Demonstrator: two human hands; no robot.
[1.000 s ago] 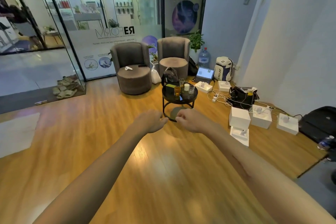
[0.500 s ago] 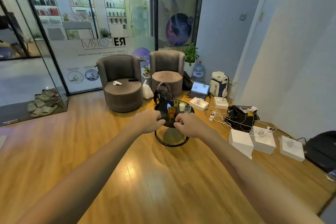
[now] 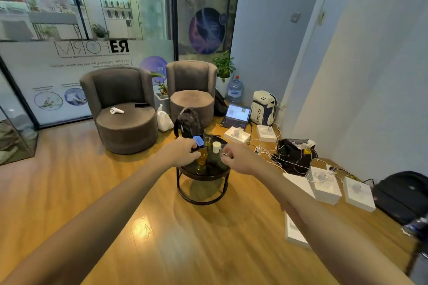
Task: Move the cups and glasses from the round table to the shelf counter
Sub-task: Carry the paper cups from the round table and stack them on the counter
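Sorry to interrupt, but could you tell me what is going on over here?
A person is reaching with both bare hands toward a small round table. On it stand an amber glass, a white cup, a clear glass and another glass that is hard to make out. The left hand and right hand have loosely curled fingers and hold nothing yet. No drinkware has been lifted.

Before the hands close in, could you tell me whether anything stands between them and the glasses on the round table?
Nothing visible does. The left hand and right hand hover at the round table, with the amber glass between them.
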